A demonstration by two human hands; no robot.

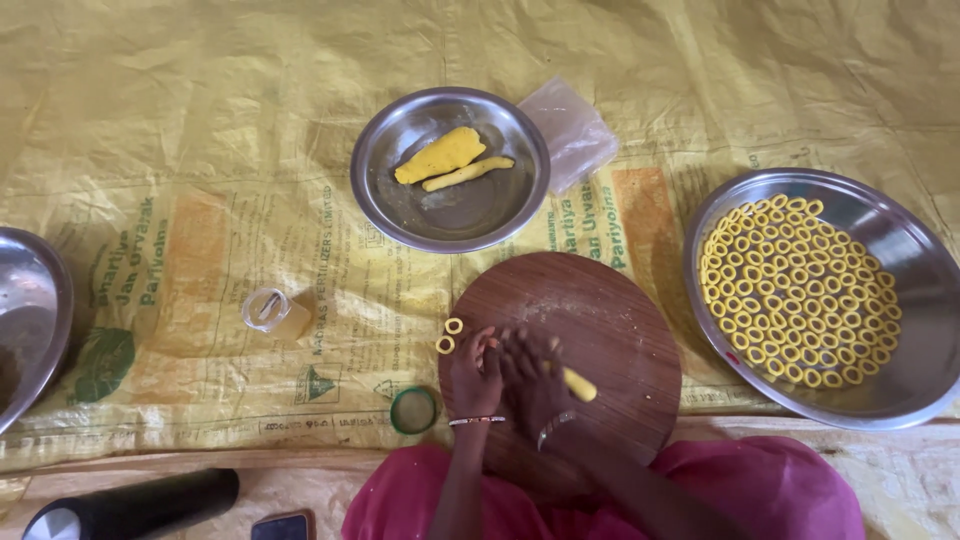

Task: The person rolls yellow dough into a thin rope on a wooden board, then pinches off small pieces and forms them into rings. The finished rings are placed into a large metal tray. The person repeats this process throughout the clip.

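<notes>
Honestly, both my hands, left hand (474, 372) and right hand (532, 378), pinch this soft yellow dough rope (579, 384); I'd grip lightly near its end.

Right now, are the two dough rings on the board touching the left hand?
Apart. The head view shows bare wood between the two dough rings and the left hand on the round wooden board.

Both forearms are reaching forward, the left hand (474, 372) and right hand (532, 380) pressing side by side, fingers curling downward together.
</notes>
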